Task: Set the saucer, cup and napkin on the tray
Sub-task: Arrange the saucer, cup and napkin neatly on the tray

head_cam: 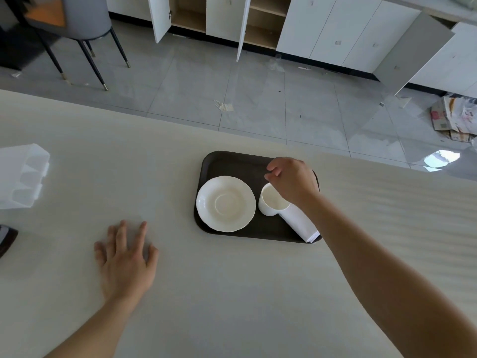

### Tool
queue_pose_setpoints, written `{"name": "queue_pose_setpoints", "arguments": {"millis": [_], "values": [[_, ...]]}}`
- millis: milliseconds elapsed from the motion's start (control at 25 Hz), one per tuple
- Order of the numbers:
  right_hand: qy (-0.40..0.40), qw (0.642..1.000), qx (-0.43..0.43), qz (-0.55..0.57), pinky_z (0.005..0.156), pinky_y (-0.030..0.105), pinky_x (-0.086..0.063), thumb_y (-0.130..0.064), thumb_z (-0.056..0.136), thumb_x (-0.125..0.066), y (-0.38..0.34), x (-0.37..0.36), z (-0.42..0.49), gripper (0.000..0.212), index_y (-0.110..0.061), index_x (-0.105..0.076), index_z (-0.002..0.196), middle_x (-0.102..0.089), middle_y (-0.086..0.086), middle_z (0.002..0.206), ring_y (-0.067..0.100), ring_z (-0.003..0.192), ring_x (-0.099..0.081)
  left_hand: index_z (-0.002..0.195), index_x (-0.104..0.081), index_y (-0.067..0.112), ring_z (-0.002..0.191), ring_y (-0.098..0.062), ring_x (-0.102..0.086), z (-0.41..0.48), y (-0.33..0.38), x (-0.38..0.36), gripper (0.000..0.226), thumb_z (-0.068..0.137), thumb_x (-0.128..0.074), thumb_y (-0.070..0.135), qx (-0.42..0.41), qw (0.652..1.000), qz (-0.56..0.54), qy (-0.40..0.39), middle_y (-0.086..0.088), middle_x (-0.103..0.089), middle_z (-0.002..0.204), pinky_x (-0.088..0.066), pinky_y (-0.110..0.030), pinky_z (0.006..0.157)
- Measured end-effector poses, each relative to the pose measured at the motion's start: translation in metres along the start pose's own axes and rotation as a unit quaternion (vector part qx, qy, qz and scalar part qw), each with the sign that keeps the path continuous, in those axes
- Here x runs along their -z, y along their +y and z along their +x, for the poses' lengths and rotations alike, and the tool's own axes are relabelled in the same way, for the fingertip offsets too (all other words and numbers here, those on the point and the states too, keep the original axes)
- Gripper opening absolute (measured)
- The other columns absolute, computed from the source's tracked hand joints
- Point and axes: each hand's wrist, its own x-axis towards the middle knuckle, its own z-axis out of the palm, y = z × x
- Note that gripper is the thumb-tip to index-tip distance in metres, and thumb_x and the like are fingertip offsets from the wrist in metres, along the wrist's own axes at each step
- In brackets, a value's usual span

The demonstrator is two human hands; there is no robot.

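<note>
The right hand (291, 180) hovers over the far rim of the white cup (271, 201), fingers curled loosely with thumb and forefinger close together; its grip closes on nothing that can be seen. The cup stands upright on the dark tray (232, 161), just right of the white saucer (225, 204), which lies flat on the tray's left half. A folded white napkin (300, 223) lies along the tray's right edge, touching the cup. The left hand (126, 259) rests flat and spread on the pale desk (232, 293), well apart from the tray, holding nothing.
</note>
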Motion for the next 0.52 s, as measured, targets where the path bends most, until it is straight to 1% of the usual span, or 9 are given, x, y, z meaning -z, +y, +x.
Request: {"name": "queue_pose_setpoints", "arguments": {"millis": [80, 200, 360, 440, 520], "values": [[-0.038, 0.999, 0.024, -0.027, 0.07, 0.028, -0.043, -0.028, 0.091, -0.063, -0.008, -0.01, 0.013, 0.021, -0.022, -0.069, 0.111, -0.074, -0.003, 0.102, 0.023, 0.095, -0.064, 0.139, -0.053, 0.022, 0.142, -0.042, -0.03, 0.0, 0.0, 0.001, 0.063, 0.081, -0.041, 0.043, 0.0, 1.0, 0.0, 0.004, -0.022, -0.042, 0.148, -0.015, -0.06, 0.115], [-0.108, 0.99, 0.052, -0.078, 0.08, 0.035, -0.053, -0.03, 0.093, -0.059, -0.021, -0.025, 0.031, 0.026, -0.024, -0.066, 0.117, -0.072, 0.0, 0.111, 0.025, 0.101, -0.064, 0.138, -0.055, 0.021, 0.141, -0.043, -0.032, 0.0, 0.002, 0.002, 0.062, 0.081, -0.041, 0.041, -0.003, 1.0, -0.004, 0.011, -0.023, -0.044, 0.148, -0.016, -0.06, 0.115], [-0.186, 0.972, 0.054, -0.131, 0.085, 0.038, -0.052, -0.031, 0.093, -0.057, -0.037, -0.044, 0.054, 0.032, -0.023, -0.062, 0.124, -0.068, 0.003, 0.119, 0.029, 0.109, -0.06, 0.137, -0.056, 0.021, 0.14, -0.044, -0.034, -0.001, 0.003, 0.003, 0.06, 0.082, -0.041, 0.039, 0.0, 1.0, -0.007, 0.014, -0.023, -0.045, 0.147, -0.017, -0.061, 0.115], [-0.224, 0.962, 0.059, -0.144, 0.09, 0.042, -0.052, -0.033, 0.093, -0.057, -0.041, -0.053, 0.061, 0.034, -0.023, -0.06, 0.126, -0.066, 0.002, 0.121, 0.029, 0.111, -0.06, 0.137, -0.056, 0.021, 0.14, -0.044, -0.035, 0.0, 0.003, 0.003, 0.059, 0.082, -0.041, 0.038, 0.001, 1.0, -0.005, 0.015, -0.023, -0.045, 0.147, -0.018, -0.061, 0.115], [-0.247, 0.954, 0.063, -0.159, 0.089, 0.044, -0.054, -0.035, 0.094, -0.058, -0.043, -0.062, 0.063, 0.031, -0.022, -0.063, 0.121, -0.067, 0.001, 0.117, 0.029, 0.107, -0.062, 0.137, -0.056, 0.021, 0.139, -0.044, -0.036, -0.001, 0.004, 0.004, 0.059, 0.082, -0.042, 0.038, 0.001, 1.0, -0.004, 0.015, -0.023, -0.046, 0.147, -0.019, -0.061, 0.115]]}}
